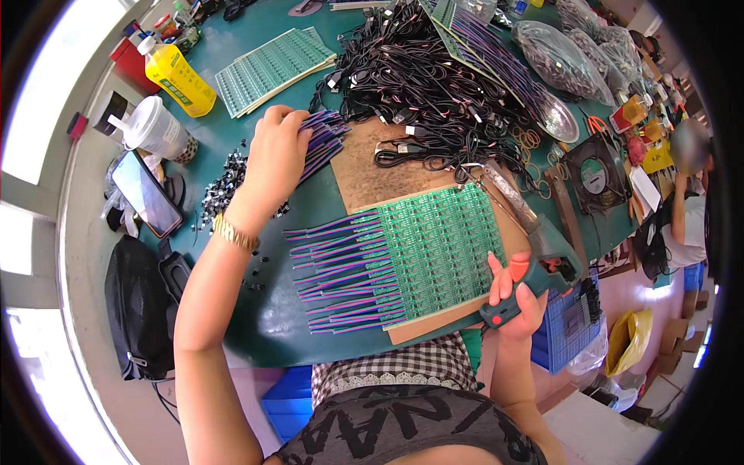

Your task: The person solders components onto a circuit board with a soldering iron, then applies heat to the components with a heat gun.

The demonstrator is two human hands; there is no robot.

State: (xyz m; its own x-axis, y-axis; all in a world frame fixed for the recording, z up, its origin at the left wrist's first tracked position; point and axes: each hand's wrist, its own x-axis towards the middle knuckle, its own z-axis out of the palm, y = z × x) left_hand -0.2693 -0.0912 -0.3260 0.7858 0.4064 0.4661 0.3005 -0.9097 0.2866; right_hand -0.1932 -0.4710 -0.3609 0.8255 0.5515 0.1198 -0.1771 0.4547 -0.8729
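Observation:
In front of me a green circuit board panel [446,248] lies on brown cardboard [380,167]. Short multicoloured ribbon wires [349,271] stick out from its left edge in a row. My right hand [523,306] is wrapped around the handle of a dark green soldering gun [554,252], whose metal barrel slants up over the board's upper right corner. At the upper left, my left hand [275,151] has its fingers curled at a bundle of loose ribbon wires [325,139]. Its fingertips are partly hidden. Small black connectors [225,186] lie in a pile beside that wrist.
Black cables [418,85] are heaped at the back. Stacked boards [275,66] lie at the far left, near a yellow bottle [180,77], a drink cup [159,128] and a phone [147,194]. A fan [595,174] stands at right; another person [686,209] sits beyond.

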